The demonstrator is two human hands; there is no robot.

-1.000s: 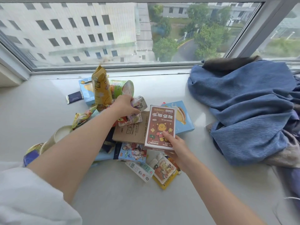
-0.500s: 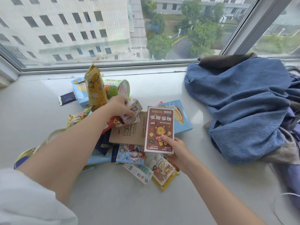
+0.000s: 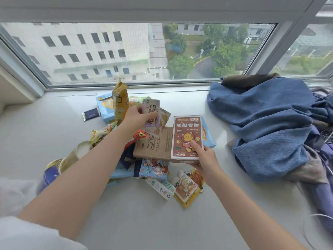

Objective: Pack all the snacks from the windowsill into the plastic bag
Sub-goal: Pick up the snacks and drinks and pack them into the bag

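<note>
The person is picking snacks out of the pile on the white windowsill (image 3: pixel 54 127). The left hand (image 3: pixel 138 117) is pinching a small shiny pouch with purple grapes on it (image 3: pixel 152 112), lifted above the pile. The right hand (image 3: pixel 204 157) is gripping a flat brown and white box with a yellow bear on it (image 3: pixel 187 136), thumb on its front. No plastic bag is showing, so I think the next move needs finding it and dropping both snacks in.
</note>
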